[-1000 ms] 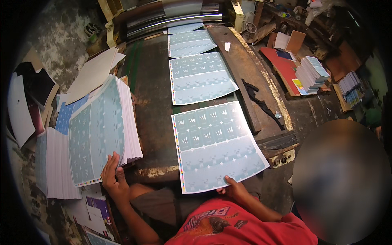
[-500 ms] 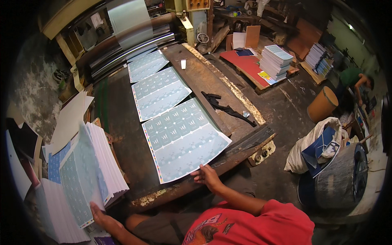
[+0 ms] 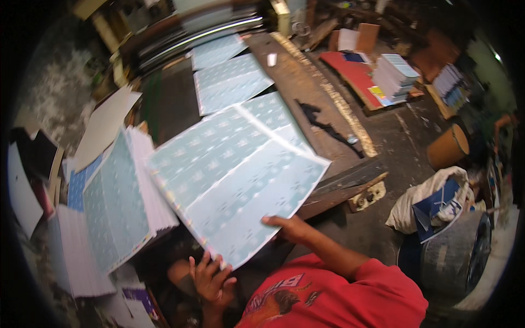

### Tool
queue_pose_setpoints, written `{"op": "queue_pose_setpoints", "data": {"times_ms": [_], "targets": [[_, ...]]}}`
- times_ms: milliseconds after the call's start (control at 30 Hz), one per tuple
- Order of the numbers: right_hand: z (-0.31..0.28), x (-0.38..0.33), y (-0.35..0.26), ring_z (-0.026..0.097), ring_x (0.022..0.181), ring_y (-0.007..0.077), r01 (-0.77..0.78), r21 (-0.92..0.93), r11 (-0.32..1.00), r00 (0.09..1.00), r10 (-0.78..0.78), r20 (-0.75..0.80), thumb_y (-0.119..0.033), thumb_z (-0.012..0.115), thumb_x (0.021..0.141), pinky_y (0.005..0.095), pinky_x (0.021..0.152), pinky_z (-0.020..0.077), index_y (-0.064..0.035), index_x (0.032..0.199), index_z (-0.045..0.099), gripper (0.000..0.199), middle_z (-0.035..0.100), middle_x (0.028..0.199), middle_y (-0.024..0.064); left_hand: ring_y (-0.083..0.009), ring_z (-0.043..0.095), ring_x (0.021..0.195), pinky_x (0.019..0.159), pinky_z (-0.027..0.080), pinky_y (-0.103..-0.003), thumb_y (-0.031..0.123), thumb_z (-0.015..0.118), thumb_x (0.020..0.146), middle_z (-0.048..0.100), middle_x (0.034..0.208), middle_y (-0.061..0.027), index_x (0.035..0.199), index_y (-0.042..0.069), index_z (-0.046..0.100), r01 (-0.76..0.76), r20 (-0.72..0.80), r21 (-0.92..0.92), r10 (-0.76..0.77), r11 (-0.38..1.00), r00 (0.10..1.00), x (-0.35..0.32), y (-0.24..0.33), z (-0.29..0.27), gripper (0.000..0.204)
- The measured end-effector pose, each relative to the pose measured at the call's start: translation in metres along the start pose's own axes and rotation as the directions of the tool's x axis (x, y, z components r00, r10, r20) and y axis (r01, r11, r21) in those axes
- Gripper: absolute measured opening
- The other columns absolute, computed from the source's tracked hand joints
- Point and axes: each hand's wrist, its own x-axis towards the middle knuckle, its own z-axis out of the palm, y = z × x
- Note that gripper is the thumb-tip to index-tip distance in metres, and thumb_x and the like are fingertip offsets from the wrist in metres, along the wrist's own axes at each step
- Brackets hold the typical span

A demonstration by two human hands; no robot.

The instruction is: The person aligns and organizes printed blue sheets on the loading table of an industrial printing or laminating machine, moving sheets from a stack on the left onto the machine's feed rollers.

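A large pale blue-green printed sheet is lifted and slanted in front of me. My right hand grips its near edge, thumb on top and the other fingers hidden underneath. At the sheet's near left corner is my left hand, its fingers spread; the fingertips meet or nearly meet the corner, I cannot tell which. Beneath and beyond the lifted sheet, more printed sheets lie in a row on the dark machine table. To my left leans a thick stack of similar sheets.
Rollers stand at the table's far end. A black cloth and a small white piece lie on the table. Rightward are a paper stack on a red board, a brown drum, a white sack and a dark barrel.
The nearest sheet has been lifted off the table and swung leftward by my right hand. My left hand has left the leaning stack and come to the sheet's corner. The view has shifted.
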Motion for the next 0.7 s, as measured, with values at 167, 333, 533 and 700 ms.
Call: {"op": "queue_pose_setpoints", "data": {"times_ms": [167, 333, 533, 700], "targets": [[-0.037, 0.008, 0.046, 0.063, 0.071, 0.0141, -0.083, 0.072, 0.994, 0.975, 0.096, -0.202, -0.03, 0.066, 0.09, 0.0246, 0.057, 0.0511, -0.0008, 0.116, 0.056, 0.04, 0.066, 0.094, 0.0074, -0.0436, 0.033, 0.139, 0.113, 0.023, -0.059, 0.045, 0.055, 0.096, 0.041, 0.147, -0.021, 0.139, 0.002, 0.043, 0.377, -0.158, 0.428, -0.343, 0.821, 0.926, -0.107, -0.06, 0.011, 0.062], [-0.049, -0.012, 0.073, 0.061, 0.062, 0.0133, -0.143, 0.095, 0.985, 0.95, 0.163, -0.267, -0.032, 0.062, 0.093, 0.0253, 0.054, 0.0452, -0.0011, 0.11, 0.056, 0.036, 0.065, 0.082, 0.0081, -0.0447, 0.029, 0.141, 0.114, 0.023, -0.056, 0.042, 0.05, 0.099, 0.033, 0.152, -0.0244, 0.146, -0.002, 0.032, 0.56, -0.353, 0.424, -0.439, 0.712, 0.826, -0.17, -0.09, 0.03, 0.067], [-0.039, -0.035, 0.077, 0.059, 0.061, 0.0136, -0.211, -0.012, 0.977, 0.934, 0.198, -0.296, -0.042, 0.056, 0.094, 0.024, 0.052, 0.0418, -0.0029, 0.112, 0.055, 0.043, 0.064, 0.076, 0.0063, -0.0437, 0.031, 0.14, 0.113, 0.025, -0.056, 0.021, 0.039, 0.103, 0.038, 0.15, -0.0219, 0.143, -0.001, 0.04, 0.763, -0.58, 0.425, -0.5, 0.488, 0.643, -0.119, -0.1, 0.037, 0.045], [-0.032, -0.047, 0.082, 0.063, 0.066, 0.0147, -0.279, -0.027, 0.96, 0.905, 0.253, -0.343, -0.044, 0.052, 0.097, 0.025, 0.056, 0.0434, -0.0036, 0.108, 0.056, 0.042, 0.066, 0.08, 0.0087, -0.0428, 0.037, 0.137, 0.112, 0.028, -0.055, 0.018, 0.032, 0.104, 0.04, 0.148, -0.0205, 0.142, 0.002, 0.044, 0.787, -0.64, 0.424, -0.467, 0.448, 0.61, -0.1, -0.124, 0.025, 0.043]]}}
